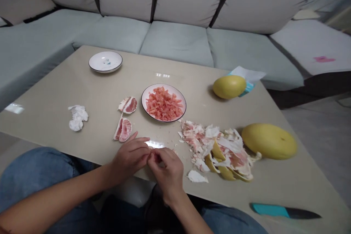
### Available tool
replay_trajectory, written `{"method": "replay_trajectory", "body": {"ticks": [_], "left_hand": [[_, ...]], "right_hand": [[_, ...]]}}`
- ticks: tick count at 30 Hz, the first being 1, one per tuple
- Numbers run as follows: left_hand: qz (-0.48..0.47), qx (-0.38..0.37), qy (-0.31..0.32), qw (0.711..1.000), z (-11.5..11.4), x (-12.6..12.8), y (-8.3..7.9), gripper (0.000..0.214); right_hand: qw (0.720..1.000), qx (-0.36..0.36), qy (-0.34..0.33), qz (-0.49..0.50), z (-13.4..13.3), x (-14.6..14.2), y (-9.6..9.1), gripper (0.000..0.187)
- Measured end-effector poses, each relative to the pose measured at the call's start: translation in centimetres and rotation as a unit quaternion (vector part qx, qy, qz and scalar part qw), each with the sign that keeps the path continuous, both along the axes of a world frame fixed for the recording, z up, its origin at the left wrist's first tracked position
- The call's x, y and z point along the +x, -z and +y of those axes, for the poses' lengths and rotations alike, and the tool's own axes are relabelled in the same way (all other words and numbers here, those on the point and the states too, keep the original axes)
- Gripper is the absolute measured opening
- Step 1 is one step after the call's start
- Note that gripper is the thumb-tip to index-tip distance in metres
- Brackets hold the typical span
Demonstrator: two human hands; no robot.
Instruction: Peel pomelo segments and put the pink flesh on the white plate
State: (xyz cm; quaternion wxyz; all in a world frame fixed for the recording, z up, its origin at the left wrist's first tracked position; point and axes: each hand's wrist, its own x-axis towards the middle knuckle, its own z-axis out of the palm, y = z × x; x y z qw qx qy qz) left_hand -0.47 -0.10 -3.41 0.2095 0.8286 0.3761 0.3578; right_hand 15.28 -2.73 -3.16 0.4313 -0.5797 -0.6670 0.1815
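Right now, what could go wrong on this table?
1. The knife lies bare-bladed close to the table's near edge; a bump might knock it off.
2. The peel pile reaches close to the plate of red pulp; scraps could stray in.
3. The left hand and right hand meet near the edge; a slipped piece could drop off.
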Motion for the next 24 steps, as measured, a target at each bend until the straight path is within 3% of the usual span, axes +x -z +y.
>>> {"method": "replay_trajectory", "body": {"ticks": [4, 9, 13, 16, 18, 21, 23, 24], "left_hand": [[0.015, 0.008, -0.002, 1.0, 0.2, -0.7, 0.1, 0.022], [-0.017, -0.03, -0.023, 0.999, 1.2, -1.2, -1.7, 0.015], [-0.043, -0.061, -0.024, 0.997, 1.0, -1.3, -2.7, 0.015], [-0.101, -0.17, -0.032, 0.98, 0.8, -1.2, -2.8, 0.01], [-0.173, -0.304, -0.035, 0.936, 0.8, -1.1, -2.8, 0.005], [-0.278, -0.503, -0.02, 0.818, 1.1, -0.7, -2.8, 0.011], [-0.314, -0.576, -0.005, 0.755, 1.2, -0.5, -2.9, 0.013], [-0.321, -0.594, 0.002, 0.738, 1.2, -0.4, -2.9, 0.015]], "right_hand": [[0.998, 0.016, 0.053, -0.008, 0.8, 1.7, -0.7, 0.014], [0.99, -0.084, 0.068, 0.092, 1.4, 3.6, -1.6, 0.01], [0.957, -0.171, 0.073, 0.224, 1.6, 3.9, -1.7, 0.015], [0.926, -0.207, 0.036, 0.313, 1.7, 3.8, -1.9, 0.019], [0.902, -0.229, 0.004, 0.365, 1.7, 3.8, -2.0, 0.022], [0.867, -0.263, -0.034, 0.422, 1.7, 3.9, -2.0, 0.025], [0.848, -0.277, -0.048, 0.45, 1.6, 3.8, -2.0, 0.025], [0.839, -0.283, -0.053, 0.462, 1.5, 3.7, -2.0, 0.026]]}}
